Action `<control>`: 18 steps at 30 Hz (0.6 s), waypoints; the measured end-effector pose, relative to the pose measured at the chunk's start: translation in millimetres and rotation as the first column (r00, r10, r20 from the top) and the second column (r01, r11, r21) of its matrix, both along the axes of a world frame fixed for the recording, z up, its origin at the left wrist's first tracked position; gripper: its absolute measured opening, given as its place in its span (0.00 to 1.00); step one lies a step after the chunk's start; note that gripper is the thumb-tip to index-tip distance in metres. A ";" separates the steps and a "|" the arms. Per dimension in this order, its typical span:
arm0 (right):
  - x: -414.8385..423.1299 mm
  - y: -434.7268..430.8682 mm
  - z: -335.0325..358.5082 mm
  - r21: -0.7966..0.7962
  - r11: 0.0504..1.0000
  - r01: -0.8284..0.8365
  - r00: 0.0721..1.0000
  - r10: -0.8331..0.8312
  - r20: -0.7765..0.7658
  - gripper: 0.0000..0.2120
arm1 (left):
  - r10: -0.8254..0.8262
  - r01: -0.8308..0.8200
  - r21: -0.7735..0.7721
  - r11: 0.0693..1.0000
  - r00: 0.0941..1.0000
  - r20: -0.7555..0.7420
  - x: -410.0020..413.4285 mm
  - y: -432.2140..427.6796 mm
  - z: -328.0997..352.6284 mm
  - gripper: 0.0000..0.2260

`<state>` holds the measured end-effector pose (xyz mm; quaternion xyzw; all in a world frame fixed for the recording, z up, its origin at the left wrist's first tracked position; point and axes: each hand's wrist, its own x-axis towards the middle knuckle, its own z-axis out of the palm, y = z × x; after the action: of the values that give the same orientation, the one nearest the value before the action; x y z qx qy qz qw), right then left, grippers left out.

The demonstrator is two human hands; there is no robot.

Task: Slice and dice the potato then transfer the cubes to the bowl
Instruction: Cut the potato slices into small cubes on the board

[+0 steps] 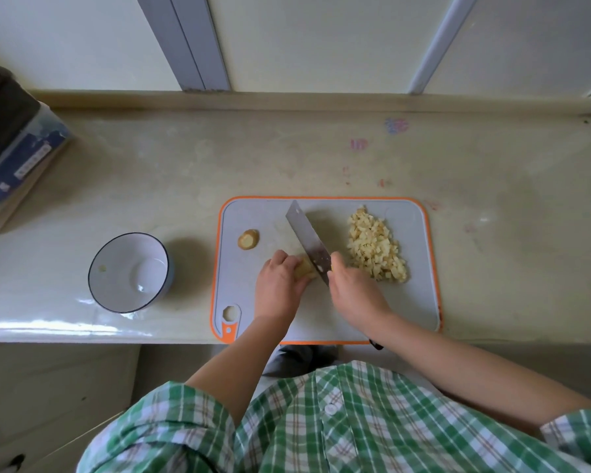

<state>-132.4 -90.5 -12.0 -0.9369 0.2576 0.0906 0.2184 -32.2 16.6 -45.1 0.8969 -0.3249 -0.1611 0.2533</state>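
I see the left hand [280, 285] with fingers curled over the potato [304, 268], pinning it to the board [417, 302]. The right hand [355, 291] grips the knife [309, 240], blade against the potato's right end. Cubes [376, 247] are heaped right of the blade. An end piece [248, 239] lies at the board's left. The bowl [116, 257] sits on the counter [185, 172], left of the board.

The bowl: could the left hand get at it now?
Probably yes: the bowl stands left of the cutting board, nothing between, though the left hand must first release the potato piece.
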 end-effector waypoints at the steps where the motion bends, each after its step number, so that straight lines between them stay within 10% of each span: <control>1: 0.5 -2.1 3.2 0.026 1.000 0.018 0.999 -0.018 0.031 0.07 | 0.001 -0.001 0.004 1.000 1.000 0.008 -0.2 1.7 -0.7 0.15; 18: 0.6 5.7 11.7 0.064 0.996 -0.069 0.994 0.074 -0.083 0.11 | 0.016 -0.015 0.014 1.000 1.000 -0.015 3.9 2.9 -4.3 0.07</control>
<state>-131.8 -84.9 -0.4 -0.9337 0.2300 0.1462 0.2323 -28.2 19.4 -49.4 0.8999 -0.3149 -0.1680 0.2507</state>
